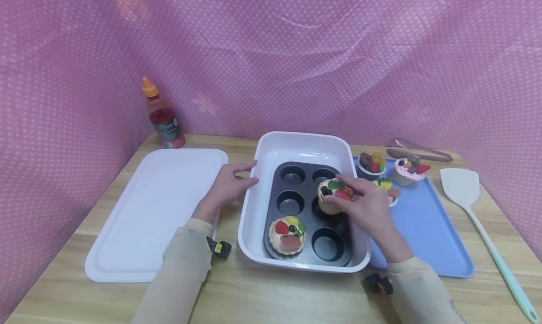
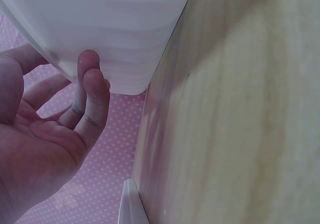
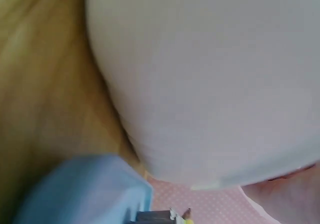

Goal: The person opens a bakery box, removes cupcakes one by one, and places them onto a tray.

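Observation:
My right hand pinches a fruit-topped cupcake between thumb and fingers, over the middle right cup of a dark muffin pan. That pan lies inside a white rectangular tub. Another fruit-topped cupcake sits in the pan's near left cup. At the tub's left rim is my left hand, with thumb and index fingertips right at the edge. In the left wrist view, its other fingers bend loosely beside the tub's outer wall. The tub's side fills most of the right wrist view, hiding the held cupcake.
A white tray lies left of the tub, with a sauce bottle behind it. To the right, a blue tray bears a chocolate cupcake, a pink cupcake and a partly hidden one. Tongs and a spatula lie beyond.

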A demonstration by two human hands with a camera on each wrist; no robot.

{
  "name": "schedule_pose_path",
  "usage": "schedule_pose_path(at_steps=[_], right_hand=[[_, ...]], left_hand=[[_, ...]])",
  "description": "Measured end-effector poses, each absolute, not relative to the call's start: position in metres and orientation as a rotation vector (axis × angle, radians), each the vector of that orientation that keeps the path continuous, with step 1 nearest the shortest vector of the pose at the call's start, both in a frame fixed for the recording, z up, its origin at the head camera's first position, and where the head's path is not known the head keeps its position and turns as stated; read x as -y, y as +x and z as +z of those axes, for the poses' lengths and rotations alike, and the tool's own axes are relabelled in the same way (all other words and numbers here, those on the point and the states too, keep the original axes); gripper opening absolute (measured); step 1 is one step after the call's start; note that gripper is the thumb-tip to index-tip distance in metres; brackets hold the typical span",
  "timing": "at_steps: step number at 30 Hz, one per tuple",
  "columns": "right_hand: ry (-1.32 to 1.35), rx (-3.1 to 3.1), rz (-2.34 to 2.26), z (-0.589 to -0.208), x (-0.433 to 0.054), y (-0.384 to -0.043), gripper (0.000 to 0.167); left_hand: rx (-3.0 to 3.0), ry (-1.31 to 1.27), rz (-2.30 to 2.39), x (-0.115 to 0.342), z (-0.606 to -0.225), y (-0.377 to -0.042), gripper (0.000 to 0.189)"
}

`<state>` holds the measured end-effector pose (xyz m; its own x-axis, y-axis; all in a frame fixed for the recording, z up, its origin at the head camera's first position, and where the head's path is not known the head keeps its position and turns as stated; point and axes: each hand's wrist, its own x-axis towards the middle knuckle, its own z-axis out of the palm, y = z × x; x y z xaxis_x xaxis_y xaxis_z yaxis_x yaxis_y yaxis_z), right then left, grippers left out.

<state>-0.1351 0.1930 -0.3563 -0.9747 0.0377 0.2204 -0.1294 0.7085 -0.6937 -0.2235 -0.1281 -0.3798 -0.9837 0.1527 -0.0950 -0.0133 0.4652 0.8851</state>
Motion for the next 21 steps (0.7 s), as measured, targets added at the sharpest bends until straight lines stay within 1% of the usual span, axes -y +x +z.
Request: schedule_pose_path(at_steps=[6,12,18,21], right_hand=[[0.086,2.566,1.086,-0.347,-0.205,-0.133,0.061],[0.017,2.527,1.139,-0.339,-0.225,-0.135,0.06],[-0.031,2.5,1.185,-0.33,-0.243,-0.133,0.056],[-0.075,2.502,1.18,-0.327,-0.249,-0.133,0.057]], left_hand=[[-2.542,0.121,1.546,0.127,-0.379,-0.224,0.055],[-2.538,0.119,1.548,0.127,-0.379,-0.223,0.055],[-2.532,0.109,1.539,0.127,-0.379,-0.223,0.056],[-2.526,0.105,1.543,0.127,-0.38,-0.223,0.056]])
